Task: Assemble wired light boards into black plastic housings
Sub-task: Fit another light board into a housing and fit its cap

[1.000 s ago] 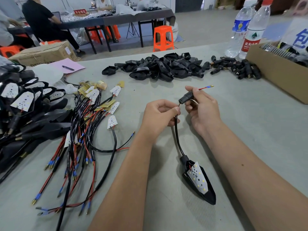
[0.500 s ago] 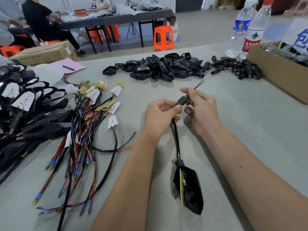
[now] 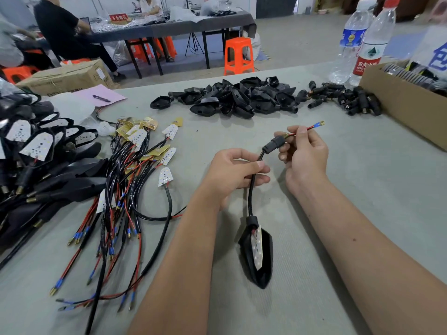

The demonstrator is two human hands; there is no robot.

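The left hand (image 3: 238, 169) is pinched shut on the black cable (image 3: 251, 189), thumb and forefinger closed round it partway along. The right hand (image 3: 303, 155) holds the cable's far end: its fingers (image 3: 285, 148) are closed on the small black sleeve (image 3: 274, 143) threaded there, and the red wire (image 3: 306, 128) with its blue-collared terminal pokes out past the thumb. Below the left hand the cable drops to the housing (image 3: 262, 267), which lies on the desk (image 3: 362, 201) between the forearms with the white board (image 3: 257, 247) sitting in its open face, tilted rather than flat.

The assembly looks light. The cable is likely springy enough to swing the housing about when the hands move, so it is best steered by gripping the cable near the housing's neck, or the shell's stiff black rim. The board looks thin and its solder joints probably fragile; better pressed at its edges than pulled by its wires. The sleeve is small and smooth and may slip.

Open desk lies right of the right hand, up to the cardboard box (image 3: 399, 110). Left of the left hand, loose wired boards (image 3: 135, 189) crowd close and could snag. Beyond both hands lies a pile of empty housings (image 3: 232, 97), well apart.
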